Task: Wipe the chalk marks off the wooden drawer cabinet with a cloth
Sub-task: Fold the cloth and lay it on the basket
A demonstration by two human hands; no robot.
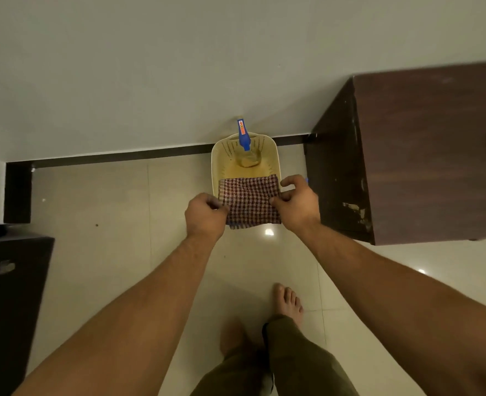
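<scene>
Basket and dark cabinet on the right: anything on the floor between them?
Head view: bare tile between the basket and cabinet; only the right hand overhangs it.

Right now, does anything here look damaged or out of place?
Yes. The dark wooden cabinet on the right has chipped, pale patches along its front corner edge, low down. No chalk marks show clearly. Both hands hold the checked cloth over the basket.

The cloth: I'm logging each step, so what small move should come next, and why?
Probably lift the checked cloth clear of the cream basket and turn right toward the wooden cabinet. Both the left hand and right hand already pinch its edges.
</scene>
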